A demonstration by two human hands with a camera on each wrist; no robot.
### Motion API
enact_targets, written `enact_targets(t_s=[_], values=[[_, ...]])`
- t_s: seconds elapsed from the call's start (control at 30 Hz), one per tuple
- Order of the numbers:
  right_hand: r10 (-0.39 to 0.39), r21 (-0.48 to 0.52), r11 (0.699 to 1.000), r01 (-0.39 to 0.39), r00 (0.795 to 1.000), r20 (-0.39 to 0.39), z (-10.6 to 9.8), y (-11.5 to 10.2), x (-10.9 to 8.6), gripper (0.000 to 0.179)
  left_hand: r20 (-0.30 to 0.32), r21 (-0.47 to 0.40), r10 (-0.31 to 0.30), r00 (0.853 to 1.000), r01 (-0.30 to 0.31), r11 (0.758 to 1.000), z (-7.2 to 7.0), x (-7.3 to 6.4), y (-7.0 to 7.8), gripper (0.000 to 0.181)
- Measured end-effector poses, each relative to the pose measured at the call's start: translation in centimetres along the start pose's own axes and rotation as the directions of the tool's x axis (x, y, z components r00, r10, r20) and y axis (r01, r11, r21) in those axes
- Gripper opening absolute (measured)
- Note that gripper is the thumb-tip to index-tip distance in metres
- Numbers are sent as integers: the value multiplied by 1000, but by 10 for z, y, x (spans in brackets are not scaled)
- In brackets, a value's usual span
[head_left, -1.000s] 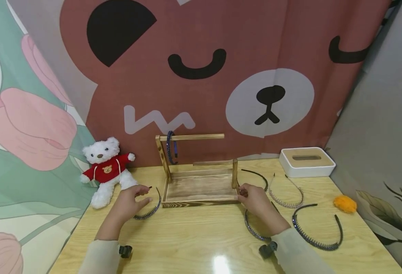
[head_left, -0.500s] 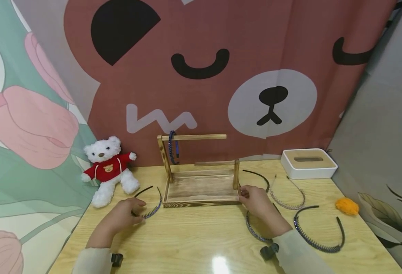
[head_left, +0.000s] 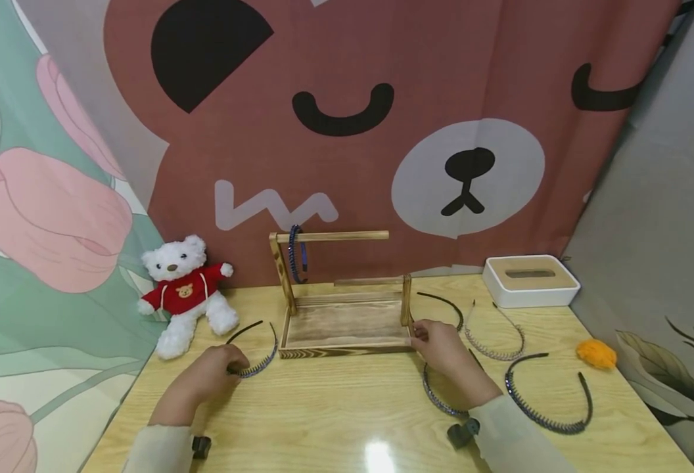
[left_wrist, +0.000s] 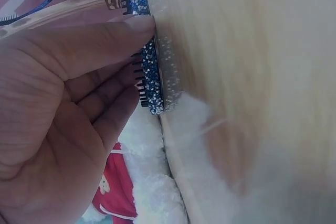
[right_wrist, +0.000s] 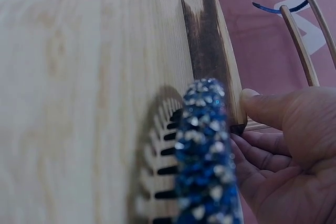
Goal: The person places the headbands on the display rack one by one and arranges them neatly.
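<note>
My left hand (head_left: 208, 376) pinches the front of a blue glittery toothed headband (left_wrist: 151, 72) between thumb and fingers; the headband lies on the table. My right hand (head_left: 441, 347) holds the front right corner of a wooden rack (head_left: 347, 353), its thumb on the edge in the right wrist view. The rack has a tray base and two horizontal bars. From the upper bar, near its left post, hangs a dark blue headband (head_left: 293, 256). Beneath my right wrist lies another headband (head_left: 438, 402), studded with blue and silver stones (right_wrist: 205, 150) and partly hidden by the arm.
To the right lie a black headband (head_left: 450, 305), a pale headband (head_left: 503, 356) and a dark toothed headband (head_left: 536, 414). A white tissue box (head_left: 530, 299) stands behind them, with an orange object (head_left: 597, 353) nearer. At the left sits a white teddy bear (head_left: 184, 295) in a red top.
My left hand has drawn back toward the near side of the left headband, then closed its fingers on it. My right hand stays at the rack's corner.
</note>
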State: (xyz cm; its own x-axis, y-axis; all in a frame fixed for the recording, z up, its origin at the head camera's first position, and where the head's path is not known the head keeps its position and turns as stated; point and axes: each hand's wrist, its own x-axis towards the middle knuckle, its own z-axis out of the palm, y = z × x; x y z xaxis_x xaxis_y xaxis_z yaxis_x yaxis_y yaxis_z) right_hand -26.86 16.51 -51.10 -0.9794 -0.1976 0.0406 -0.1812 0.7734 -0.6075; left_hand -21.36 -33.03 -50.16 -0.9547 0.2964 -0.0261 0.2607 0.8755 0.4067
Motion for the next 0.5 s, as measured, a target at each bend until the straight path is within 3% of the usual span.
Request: enact_targets(t_s=[0.3, 0.5], values=[[-9, 3, 1000, 9, 1000, 4, 2, 2, 1, 47, -11, 33, 32, 999, -32, 999, -5, -5, -2, 24], [-2, 5, 1000, 2, 1000, 1, 2, 4, 1, 47, 0, -18, 61, 998, -61, 998, -18, -8, 3, 18]])
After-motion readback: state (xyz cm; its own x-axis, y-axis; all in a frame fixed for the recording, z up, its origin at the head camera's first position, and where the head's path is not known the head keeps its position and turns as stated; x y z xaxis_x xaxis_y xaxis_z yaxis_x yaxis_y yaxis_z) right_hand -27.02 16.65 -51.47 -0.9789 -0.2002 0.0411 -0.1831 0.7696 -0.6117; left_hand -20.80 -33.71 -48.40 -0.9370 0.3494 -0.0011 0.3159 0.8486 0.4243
